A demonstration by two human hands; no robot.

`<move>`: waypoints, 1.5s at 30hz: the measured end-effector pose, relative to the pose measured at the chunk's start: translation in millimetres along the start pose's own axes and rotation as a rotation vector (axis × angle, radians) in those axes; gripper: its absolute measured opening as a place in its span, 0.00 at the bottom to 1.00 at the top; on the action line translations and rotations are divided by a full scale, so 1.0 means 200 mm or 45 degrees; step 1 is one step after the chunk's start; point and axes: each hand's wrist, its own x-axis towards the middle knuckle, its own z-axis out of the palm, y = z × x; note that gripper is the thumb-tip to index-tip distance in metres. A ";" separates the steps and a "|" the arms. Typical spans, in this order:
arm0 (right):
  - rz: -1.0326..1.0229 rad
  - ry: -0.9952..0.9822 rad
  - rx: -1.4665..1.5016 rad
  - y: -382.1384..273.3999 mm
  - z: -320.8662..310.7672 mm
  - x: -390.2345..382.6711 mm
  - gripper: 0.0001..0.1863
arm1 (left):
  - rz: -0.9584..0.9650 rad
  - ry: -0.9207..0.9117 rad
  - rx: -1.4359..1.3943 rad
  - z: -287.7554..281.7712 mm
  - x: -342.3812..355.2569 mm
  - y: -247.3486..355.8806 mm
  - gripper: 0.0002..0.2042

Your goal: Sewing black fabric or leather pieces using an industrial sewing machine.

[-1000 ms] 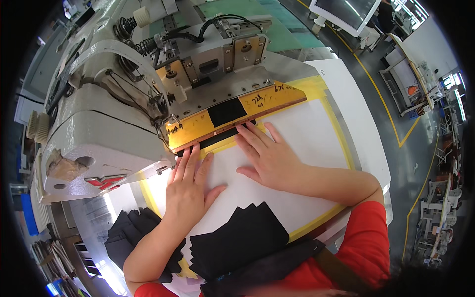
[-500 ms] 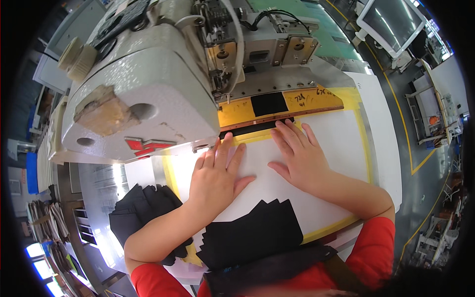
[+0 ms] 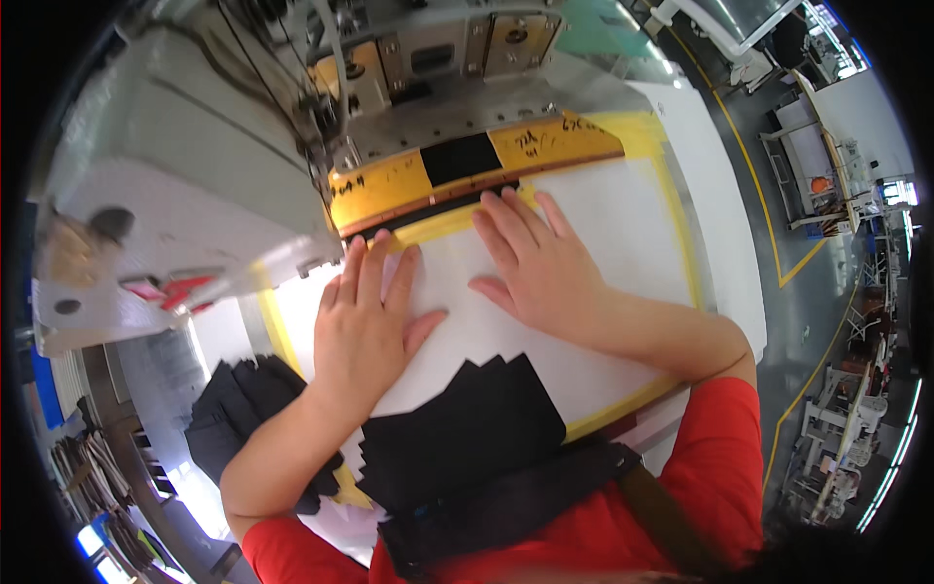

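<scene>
**Left hand [image 3: 365,316] and right hand [image 3: 547,268] laid palm down at a black strip [image 3: 438,211] beside a sewing machine [image 3: 185,209]**

Seen from above, the black strip lies just left of 12 o'clock, along the near edge of a yellow plate [image 3: 389,188]. A black rectangle [image 3: 459,159] sits on the plate, with handwriting to either side.

The left hand is at 9 o'clock, the right between 2 and 3. Both are flat, fingers slightly spread and thumbs pointing inward, pinching nothing. Their fingertips meet the strip's near edge, one hand toward each end.

Beneath them is a white board [image 3: 613,219] edged with yellow tape [image 3: 676,234]. The machine's pale, slightly blurred head fills 9 to 11 o'clock. At 6 o'clock lies a fanned stack of black pieces [image 3: 472,423]; at 8 o'clock, a second black pile [image 3: 238,404], partly behind the left forearm. Red sleeves [image 3: 720,443] show at 4 and 7 o'clock. Yellow lines [image 3: 749,175] mark the gray floor [image 3: 783,331] around 3 o'clock.
</scene>
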 end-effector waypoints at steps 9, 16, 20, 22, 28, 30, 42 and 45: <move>-0.447 -0.309 0.663 -0.17 -0.20 -0.19 0.20 | 0.075 -0.173 -0.376 -0.29 -0.13 0.04 0.24; -0.417 -0.231 0.987 -0.14 -0.29 -0.20 0.09 | 0.064 -0.371 -0.678 -0.36 -0.35 0.14 0.14; -0.167 -0.215 0.970 0.04 -0.27 -0.07 0.05 | -0.161 -0.278 -0.731 -0.35 -0.20 0.08 0.06; -0.194 -0.120 0.884 0.05 -0.21 0.00 0.06 | -0.196 -0.255 -0.669 -0.27 -0.11 0.05 0.05; -0.054 0.114 0.939 0.01 0.00 0.24 0.06 | 0.068 0.359 -0.154 -0.11 0.03 -0.02 0.09; -0.026 0.024 0.834 0.02 -0.01 0.34 0.08 | 0.108 0.345 -0.105 -0.09 0.00 -0.02 0.13; 0.121 -0.004 0.650 0.00 0.02 0.50 0.12 | -0.099 -0.021 -0.073 -0.04 -0.03 -0.02 0.28; 0.139 -0.039 0.633 0.00 0.02 0.50 0.12 | -0.103 -0.033 -0.093 -0.03 -0.03 -0.02 0.29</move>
